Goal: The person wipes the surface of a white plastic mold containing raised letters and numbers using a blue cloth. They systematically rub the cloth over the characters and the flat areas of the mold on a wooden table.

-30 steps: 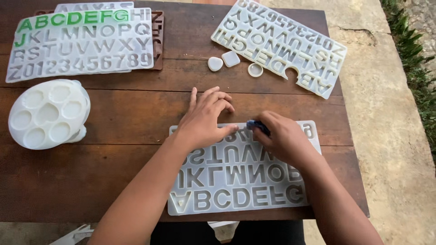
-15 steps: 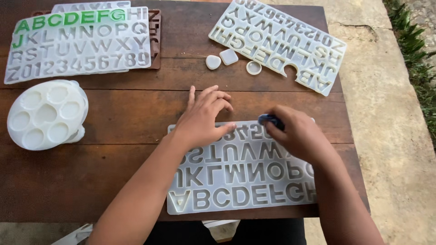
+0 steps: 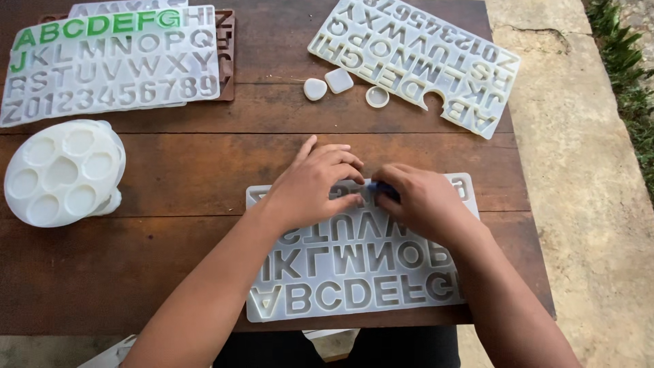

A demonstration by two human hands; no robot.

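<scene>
We are working over the near letter mould (image 3: 354, 272), a clear silicone sheet of letter cavities lying flat at the near edge of the wooden surface (image 3: 204, 170). Our left hand (image 3: 310, 187) rests on the mould's far rows, fingers curled and pressing the sheet down. Our right hand (image 3: 422, 201) pinches a small dark blue piece (image 3: 383, 189) between thumb and fingertips, just beside the left fingertips, above the mould's far row. What the piece is we cannot tell; most of it is hidden by the fingers.

The step in hand looks like working one cavity in the far row, one hand steadying the sheet while the other handles the blue piece. The next move, as we judge it, calls for small, careful finger work, with the mould held flat so it does not buckle.

The mould's near edge lies almost at the surface's near edge, and its right end is near the right edge, beyond which lies concrete ground (image 3: 586, 204). Bare wood lies to the left of the mould. A round white palette (image 3: 61, 170) sits well apart at the left. A green-filled letter mould (image 3: 109, 61) lies at the far left, a tilted mould (image 3: 415, 61) at the far right, with three small clear casts (image 3: 338, 80) near it.
</scene>
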